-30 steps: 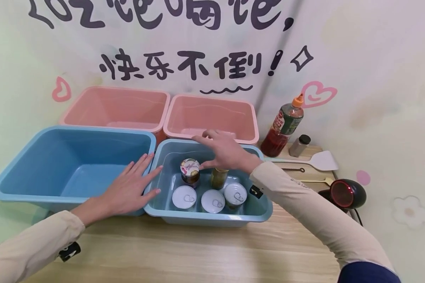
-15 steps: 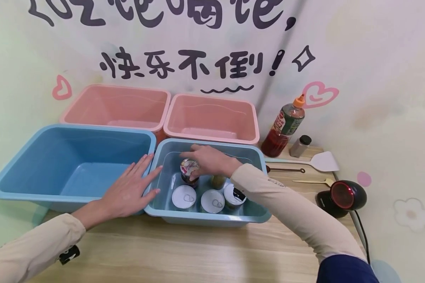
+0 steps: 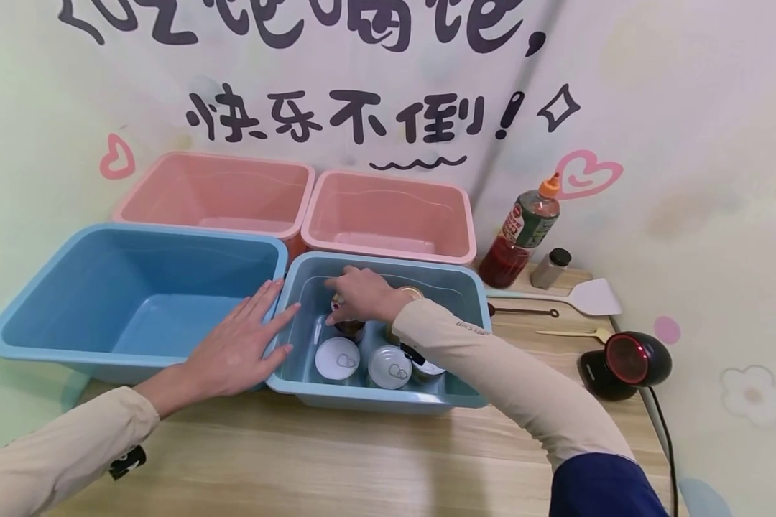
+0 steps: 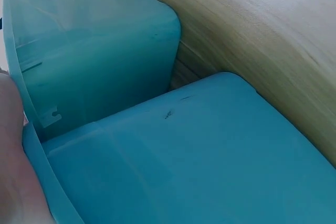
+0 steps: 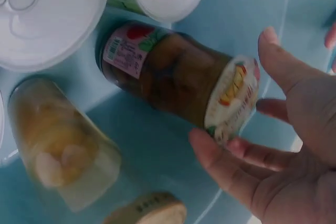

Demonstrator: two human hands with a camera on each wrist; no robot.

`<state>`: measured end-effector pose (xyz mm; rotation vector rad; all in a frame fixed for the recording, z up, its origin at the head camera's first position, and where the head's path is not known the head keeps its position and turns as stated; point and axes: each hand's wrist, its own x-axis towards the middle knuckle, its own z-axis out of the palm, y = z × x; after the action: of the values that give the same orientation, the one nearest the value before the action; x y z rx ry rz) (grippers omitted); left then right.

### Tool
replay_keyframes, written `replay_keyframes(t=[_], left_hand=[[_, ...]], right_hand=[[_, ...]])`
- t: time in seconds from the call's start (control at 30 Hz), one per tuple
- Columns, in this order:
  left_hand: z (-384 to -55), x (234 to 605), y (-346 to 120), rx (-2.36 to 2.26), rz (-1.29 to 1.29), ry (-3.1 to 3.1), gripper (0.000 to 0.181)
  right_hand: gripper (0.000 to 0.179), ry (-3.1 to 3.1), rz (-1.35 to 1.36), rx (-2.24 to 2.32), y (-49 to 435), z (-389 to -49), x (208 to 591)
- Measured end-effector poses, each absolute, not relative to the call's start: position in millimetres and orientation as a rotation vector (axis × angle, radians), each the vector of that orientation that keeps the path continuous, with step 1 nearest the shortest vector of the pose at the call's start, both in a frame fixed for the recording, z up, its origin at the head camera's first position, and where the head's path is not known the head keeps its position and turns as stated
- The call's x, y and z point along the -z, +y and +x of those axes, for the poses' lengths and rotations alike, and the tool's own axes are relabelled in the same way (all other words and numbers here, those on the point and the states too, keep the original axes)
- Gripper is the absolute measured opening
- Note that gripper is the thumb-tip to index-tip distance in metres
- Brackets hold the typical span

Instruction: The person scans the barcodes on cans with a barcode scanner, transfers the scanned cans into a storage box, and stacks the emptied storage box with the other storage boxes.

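Observation:
Inside the smaller blue bin (image 3: 472, 309), my right hand (image 3: 365, 294) reaches over a glass jar (image 5: 173, 72) with dark contents and a printed lid. In the right wrist view, the thumb and fingers spread around that lid, fingertips right at its edge. A second jar (image 5: 73, 145), with pale yellow contents and a gold lid, stands beside it. Nearer the bin's front are white-topped ring-pull cans (image 3: 338, 358), one partly covered by my right wrist. My left hand (image 3: 236, 345) lies flat with straight fingers across the adjoining rims of the two blue bins.
To the left is a larger blue bin (image 3: 45, 348); two pink bins (image 3: 213, 158) (image 3: 394, 179) stand behind. Along the right are a red sauce bottle (image 3: 517, 233), a small black-capped jar (image 3: 550, 269), a white spatula (image 3: 591, 296) and a black device (image 3: 634, 359) with a cable.
My right hand has moved left and down, from above the gold-lidded jar to the printed-lid jar, uncovering the gold lid. My left hand has stayed on the rims.

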<state>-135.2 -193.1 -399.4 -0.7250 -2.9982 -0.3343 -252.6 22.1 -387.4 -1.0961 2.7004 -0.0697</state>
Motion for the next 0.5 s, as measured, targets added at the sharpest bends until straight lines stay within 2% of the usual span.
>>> replay_keyframes(t=[0.2,0.5], left_hand=[[-136,399,-194,0.319,-0.737,-2.983,0.063],[-136,400,-194,0.311,-0.731,-2.982,0.063]], right_hand=[[0.054,2.742,-1.057,0.021,15,-250,392],[0.025,2.802,-0.955,0.043,10,-243,400]])
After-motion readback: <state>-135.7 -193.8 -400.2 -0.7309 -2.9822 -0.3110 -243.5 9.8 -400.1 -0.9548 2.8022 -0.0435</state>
